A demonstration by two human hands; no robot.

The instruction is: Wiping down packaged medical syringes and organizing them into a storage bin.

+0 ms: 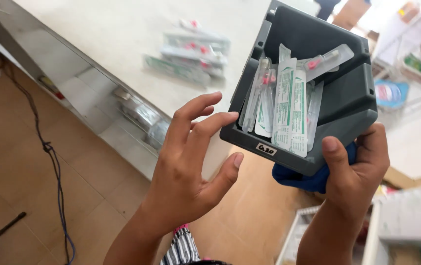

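My right hand (355, 169) grips the near corner of a dark grey plastic bin (340, 100), thumb on its front rim, with a blue cloth (301, 179) bunched under it. The bin is tilted toward me and holds several sealed packets of needles (286, 105) with pink hubs and green print. A small white label (266, 149) sits on the bin's front wall. My left hand (191, 162) hovers open just left of the bin, fingers spread and fingertips close to its left edge, holding nothing.
More sealed packets (191, 56) lie scattered on the white tabletop (122, 29), which has a shiny metal edge (97, 98). A blue cable (53, 162) runs across the tiled floor. White boxes (407, 216) stand at lower right; shelves (417, 59) at upper right.
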